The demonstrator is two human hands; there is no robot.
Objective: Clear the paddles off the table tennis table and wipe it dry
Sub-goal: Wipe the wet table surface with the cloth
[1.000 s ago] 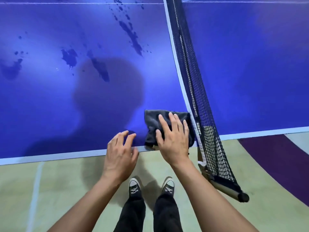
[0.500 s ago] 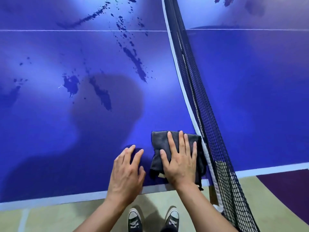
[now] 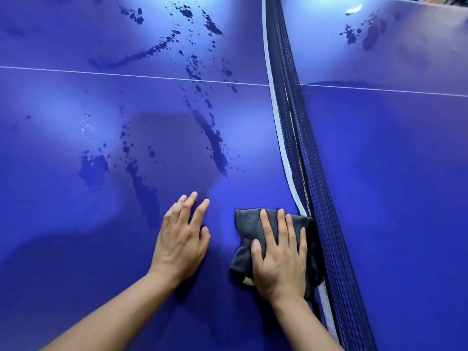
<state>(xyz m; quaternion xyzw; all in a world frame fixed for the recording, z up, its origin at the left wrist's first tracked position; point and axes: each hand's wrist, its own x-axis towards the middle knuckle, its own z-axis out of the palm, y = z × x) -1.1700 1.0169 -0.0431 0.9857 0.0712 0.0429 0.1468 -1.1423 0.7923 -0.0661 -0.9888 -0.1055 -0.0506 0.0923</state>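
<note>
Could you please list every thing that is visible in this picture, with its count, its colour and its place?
table tennis table: one, blue, fills nearly the whole view.
white line: one, thin, runs across the table on both sides of the net.
net: one, dark mesh with a white top band, crosses the table right of the hands.
water patches: many, dark, left of the net beyond the hands; a few more on the far right half.
cloth: one, dark grey, on the table close beside the net.
left hand: one, fingers straight, rests flat on the bare table left of the cloth.
right hand: one, fingers straight, presses on the cloth.
</note>
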